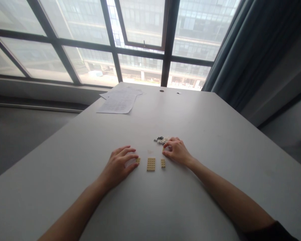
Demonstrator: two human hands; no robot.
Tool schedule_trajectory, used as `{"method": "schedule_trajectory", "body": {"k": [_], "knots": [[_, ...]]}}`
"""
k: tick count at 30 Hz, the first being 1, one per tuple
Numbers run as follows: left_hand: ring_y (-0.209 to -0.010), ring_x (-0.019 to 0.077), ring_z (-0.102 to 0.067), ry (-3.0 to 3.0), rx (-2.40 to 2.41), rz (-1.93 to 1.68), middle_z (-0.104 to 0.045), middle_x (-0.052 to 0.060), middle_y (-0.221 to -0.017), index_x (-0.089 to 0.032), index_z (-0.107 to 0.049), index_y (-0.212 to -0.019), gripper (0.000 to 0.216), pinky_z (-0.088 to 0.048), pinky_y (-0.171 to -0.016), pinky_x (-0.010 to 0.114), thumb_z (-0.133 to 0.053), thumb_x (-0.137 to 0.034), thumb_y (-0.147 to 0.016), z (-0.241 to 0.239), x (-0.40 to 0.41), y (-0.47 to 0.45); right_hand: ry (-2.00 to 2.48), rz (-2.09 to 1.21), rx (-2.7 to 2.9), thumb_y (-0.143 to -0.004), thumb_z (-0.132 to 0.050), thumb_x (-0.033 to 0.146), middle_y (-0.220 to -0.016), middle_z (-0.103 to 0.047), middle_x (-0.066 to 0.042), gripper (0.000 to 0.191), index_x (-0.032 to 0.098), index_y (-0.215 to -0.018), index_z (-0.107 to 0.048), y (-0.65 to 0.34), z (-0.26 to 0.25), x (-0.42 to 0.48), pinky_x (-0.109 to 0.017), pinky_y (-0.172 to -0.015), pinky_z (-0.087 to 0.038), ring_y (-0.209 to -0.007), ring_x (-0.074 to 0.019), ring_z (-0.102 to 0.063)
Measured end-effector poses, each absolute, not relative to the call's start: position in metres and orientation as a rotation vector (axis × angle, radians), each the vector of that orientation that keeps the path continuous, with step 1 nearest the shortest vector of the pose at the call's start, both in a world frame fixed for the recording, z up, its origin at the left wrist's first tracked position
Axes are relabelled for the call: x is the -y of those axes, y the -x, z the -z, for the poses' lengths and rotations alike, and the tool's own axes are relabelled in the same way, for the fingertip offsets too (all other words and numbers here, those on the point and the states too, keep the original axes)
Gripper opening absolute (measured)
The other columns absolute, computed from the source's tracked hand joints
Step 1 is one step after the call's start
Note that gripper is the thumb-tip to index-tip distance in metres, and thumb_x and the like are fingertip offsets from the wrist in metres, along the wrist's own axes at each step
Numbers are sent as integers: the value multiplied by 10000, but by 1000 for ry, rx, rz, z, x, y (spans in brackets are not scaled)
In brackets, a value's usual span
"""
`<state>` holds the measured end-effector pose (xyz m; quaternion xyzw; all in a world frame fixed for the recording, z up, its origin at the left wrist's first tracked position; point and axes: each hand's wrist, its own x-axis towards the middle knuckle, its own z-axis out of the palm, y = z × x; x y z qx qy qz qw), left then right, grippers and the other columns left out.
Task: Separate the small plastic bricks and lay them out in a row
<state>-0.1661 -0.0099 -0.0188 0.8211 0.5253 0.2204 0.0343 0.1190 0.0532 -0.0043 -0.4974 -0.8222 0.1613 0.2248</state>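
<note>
Tan studded plate point(151, 164) lies flat between hands. Right hand point(176, 151) pinches yellowish piece point(163, 149) beside loose pile point(160, 140); narrow plate point(163, 163) near that hand. Left hand point(121, 164) curls at small tan piece point(138, 160), grip hard to tell.

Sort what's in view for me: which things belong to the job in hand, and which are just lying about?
Likely the job:
large yellow brick
small yellow brick to its right
yellow piece at the left hand
yellow bit in the right hand
black and white pile

Seemingly just there:
paper sheets, far left
curtain, right
</note>
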Motion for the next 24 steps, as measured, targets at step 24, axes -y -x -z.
{"method": "schedule_trajectory", "body": {"k": [24], "knots": [[-1199,280,-507,-2551,-1583,-700,-664,40,-1149,-292,-707,-979,254,-364,-1008,456,-580,-456,-831,19,10,166,1022,-1364,1510,-774,-653,402,-990,-651,-67,251,197,-912,-699,-108,-18,-37,-312,-743,-451,-845,-174,-586]]}}
